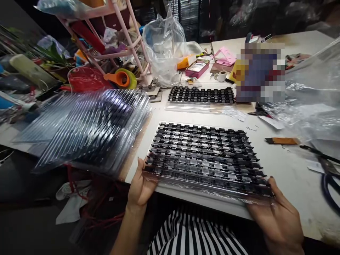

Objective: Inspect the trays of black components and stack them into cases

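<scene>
A clear plastic tray (186, 183) filled with rows of small black parts (204, 148) spans the space between my hands at the table's front edge. My left hand (140, 187) grips its near left corner, thumb up along the side and fingers underneath. At the near right corner my right hand (281, 216) holds it the same way, its fingers partly hidden below. The tray's near edge sticks out past the table edge. Behind it lies a strip of similar black parts (202, 95) on clear plastic.
A tall leaning stack of clear trays (98, 131) stands at the left. A pink shelf rack (135, 46) rises behind it. To the right lie an orange-handled cutter (283, 141), scissors (329, 191) and a big plastic bag (313, 92). A white tape roll (220, 76) sits at the back.
</scene>
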Tool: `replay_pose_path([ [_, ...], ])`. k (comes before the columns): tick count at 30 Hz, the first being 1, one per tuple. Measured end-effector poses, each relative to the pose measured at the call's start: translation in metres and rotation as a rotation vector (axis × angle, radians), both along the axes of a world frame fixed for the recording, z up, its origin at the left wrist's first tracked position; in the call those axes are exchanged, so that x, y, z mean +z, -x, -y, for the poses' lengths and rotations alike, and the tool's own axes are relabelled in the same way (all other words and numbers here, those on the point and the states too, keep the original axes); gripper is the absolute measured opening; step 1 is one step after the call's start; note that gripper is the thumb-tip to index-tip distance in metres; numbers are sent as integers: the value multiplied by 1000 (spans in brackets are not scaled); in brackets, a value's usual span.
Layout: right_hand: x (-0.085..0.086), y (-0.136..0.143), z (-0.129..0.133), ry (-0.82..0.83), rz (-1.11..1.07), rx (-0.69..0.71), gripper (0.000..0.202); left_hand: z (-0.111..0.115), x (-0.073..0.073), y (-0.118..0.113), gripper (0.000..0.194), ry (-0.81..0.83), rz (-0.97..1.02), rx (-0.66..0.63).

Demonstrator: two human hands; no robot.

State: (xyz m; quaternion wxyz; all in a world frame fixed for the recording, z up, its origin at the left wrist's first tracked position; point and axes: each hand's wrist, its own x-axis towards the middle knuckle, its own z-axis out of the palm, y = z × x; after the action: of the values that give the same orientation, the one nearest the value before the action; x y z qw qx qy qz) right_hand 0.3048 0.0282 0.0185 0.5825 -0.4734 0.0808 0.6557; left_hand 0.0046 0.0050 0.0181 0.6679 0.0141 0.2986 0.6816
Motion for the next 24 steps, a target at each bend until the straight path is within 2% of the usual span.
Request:
replay_pose_path([
  [4,-3,0,3,-30,31,1,28,2,-4,3,38,-17,57,16],
  [10,-9,-1,12,-179,7,119,21,6,-8,5,42,21,74,146],
  [17,-8,1,9,-216,-51,149,19,4,-7,3,44,0,30,44],
  [24,-6,6,2,-300,-138,174,22,1,-8,5,41,-10,19,57],
])
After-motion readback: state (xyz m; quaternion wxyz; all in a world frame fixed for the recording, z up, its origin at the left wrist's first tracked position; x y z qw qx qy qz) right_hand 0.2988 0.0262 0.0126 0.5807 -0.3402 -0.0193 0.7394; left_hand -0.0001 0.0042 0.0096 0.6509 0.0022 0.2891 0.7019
